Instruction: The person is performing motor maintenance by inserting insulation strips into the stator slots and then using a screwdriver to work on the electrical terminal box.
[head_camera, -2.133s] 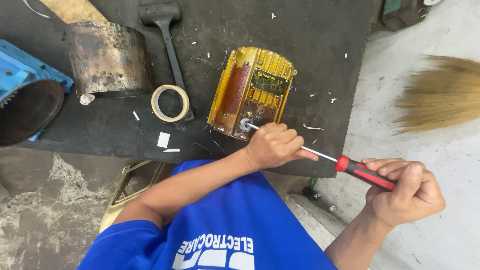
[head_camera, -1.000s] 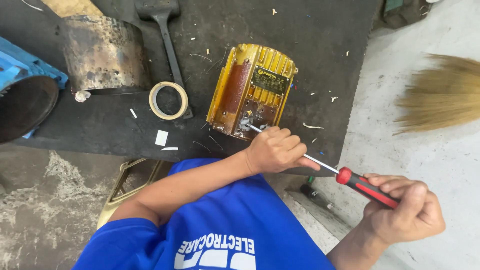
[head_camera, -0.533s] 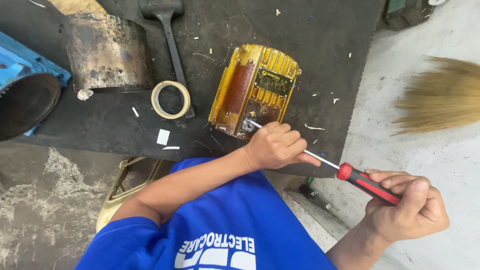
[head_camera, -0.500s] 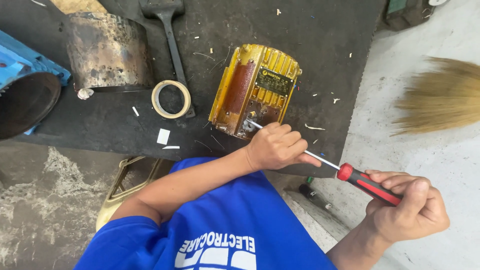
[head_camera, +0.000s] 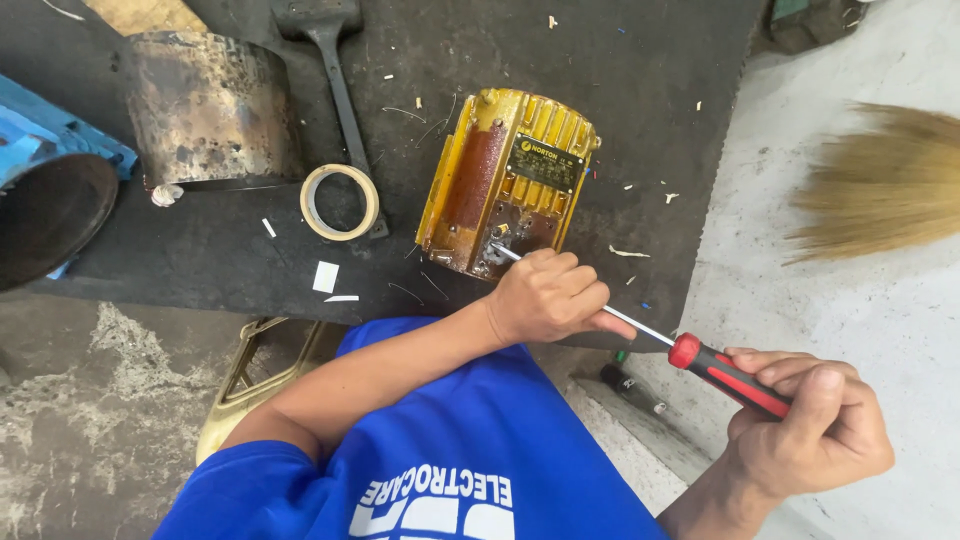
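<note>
Two bare hands work one tool at lower right of the frame: we see a screwdriver (head_camera: 690, 352) with a red and black handle and a long bright shaft running up and left to a yellow finned motor housing (head_camera: 510, 180), which stands at centre frame on a dark rubber mat (head_camera: 620, 60). The right hand (head_camera: 815, 430), low at the right edge, has its fingers wrapped tight round the handle, thumb laid along the top. The left hand (head_camera: 550, 297), just below the housing, is curled into a loose fist over the shaft, fingers closed about it, so the metal passes through the hand and comes out on both sides. The tip rests at the housing's lower edge, against a small metal fitting there; we cannot tell whether it sits in a screw head. Left of the housing a roll of tan tape (head_camera: 340, 201) lies flat, touching the shaft of a dark hammer (head_camera: 335, 70) that reaches to the top edge. At upper left stands a rusty metal cylinder (head_camera: 205, 110), and beside it, at the left edge, a blue motor body (head_camera: 50, 180) with a dark bore. Some white scraps and shavings dot the mat. A straw broom (head_camera: 890, 185) lies on the pale concrete floor at right. A blue shirt (head_camera: 450, 450) fills the bottom centre.
</note>
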